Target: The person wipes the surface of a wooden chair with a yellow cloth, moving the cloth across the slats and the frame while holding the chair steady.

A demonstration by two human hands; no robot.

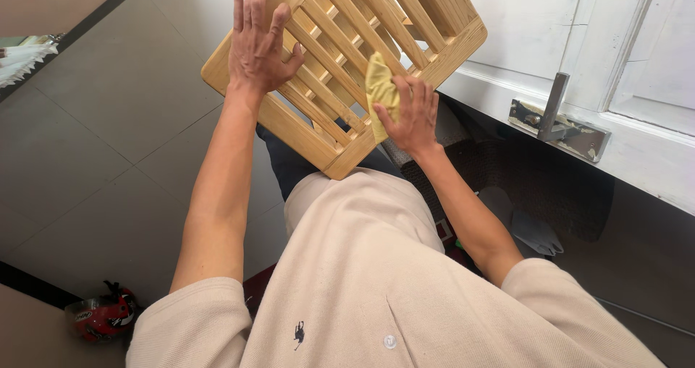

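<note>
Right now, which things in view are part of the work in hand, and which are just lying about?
In use: wooden slatted rack, steadied by the left hand; yellow cloth, pressed on the slats by the right hand.

Lying about: red helmet, grey gloves, dark mat, white door.

Grey tiled floor [108,122], white door [579,42]

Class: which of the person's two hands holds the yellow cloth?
The right hand presses the yellow cloth onto the wooden slatted rack; the left hand lies flat, empty.
</note>
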